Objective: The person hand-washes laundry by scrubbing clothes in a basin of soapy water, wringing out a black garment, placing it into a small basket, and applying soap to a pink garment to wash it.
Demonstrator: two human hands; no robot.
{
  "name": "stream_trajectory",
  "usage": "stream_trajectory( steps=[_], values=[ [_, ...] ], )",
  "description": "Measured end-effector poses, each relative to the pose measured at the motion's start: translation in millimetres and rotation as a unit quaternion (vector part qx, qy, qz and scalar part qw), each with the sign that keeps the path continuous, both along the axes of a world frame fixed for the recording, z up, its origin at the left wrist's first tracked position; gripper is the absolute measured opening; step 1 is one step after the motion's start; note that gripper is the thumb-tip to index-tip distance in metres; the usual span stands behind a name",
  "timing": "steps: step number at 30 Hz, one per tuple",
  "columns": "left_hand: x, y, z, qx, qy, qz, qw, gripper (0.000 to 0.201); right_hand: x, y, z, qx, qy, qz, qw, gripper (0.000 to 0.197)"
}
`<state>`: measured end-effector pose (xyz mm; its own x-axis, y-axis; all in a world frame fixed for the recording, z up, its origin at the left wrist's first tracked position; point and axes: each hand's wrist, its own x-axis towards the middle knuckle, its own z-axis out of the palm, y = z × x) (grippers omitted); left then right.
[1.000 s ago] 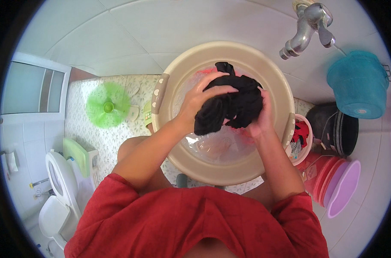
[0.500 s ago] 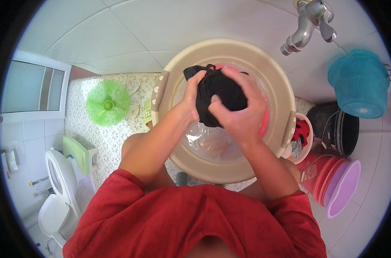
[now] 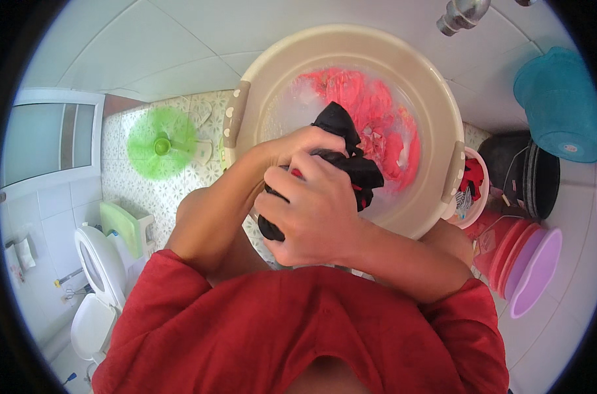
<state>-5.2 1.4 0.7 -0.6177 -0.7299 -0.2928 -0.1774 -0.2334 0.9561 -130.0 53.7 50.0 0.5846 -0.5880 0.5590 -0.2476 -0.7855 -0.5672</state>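
A bunched black cloth [image 3: 341,125] with small patches of red is squeezed between my two hands, over the near side of a large beige basin [image 3: 282,56]. My left hand [image 3: 305,142] grips it from behind, its fingers partly hidden. The right hand [image 3: 315,207] wraps round its near side, fingers curled into the folds. Loose black ends stick out beyond the hands. Beneath, a pinkish-red cloth [image 3: 364,98] lies spread in sudsy water inside the basin.
To the right stand a small pail [image 3: 479,210] of clothes, a black bucket [image 3: 544,177], a teal bucket [image 3: 564,111] and stacked red and purple basins [image 3: 534,272]. A metal tap [image 3: 462,16] juts above. Leftward are a spinning green fan [image 3: 162,146] and a toilet [image 3: 98,262].
Both hands have drawn the black cloth nearer to me and the right hand has crossed leftward over it. The pinkish-red cloth in the basin is now mostly uncovered. The view has shifted slightly.
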Motion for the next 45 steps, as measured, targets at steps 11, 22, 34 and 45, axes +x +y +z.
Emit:
stream_trajectory(
  steps=[11,22,34,45],
  values=[
    [12,31,-19,-0.161,0.032,0.043,0.985,0.020,1,-8,11,0.086,0.042,0.118,0.988,0.015],
    [-1,25,-42,0.068,0.236,0.146,0.958,0.023,-10,-31,7,0.128,0.035,0.106,0.986,0.017],
    [-47,-7,-69,0.269,0.613,0.203,0.715,0.027,-54,-116,3,0.485,-0.202,-0.003,0.851,0.040],
    [-34,-5,-83,0.311,0.671,0.087,0.668,0.031,-67,-105,-60,0.805,-0.250,-0.090,0.530,0.051]
  ],
)
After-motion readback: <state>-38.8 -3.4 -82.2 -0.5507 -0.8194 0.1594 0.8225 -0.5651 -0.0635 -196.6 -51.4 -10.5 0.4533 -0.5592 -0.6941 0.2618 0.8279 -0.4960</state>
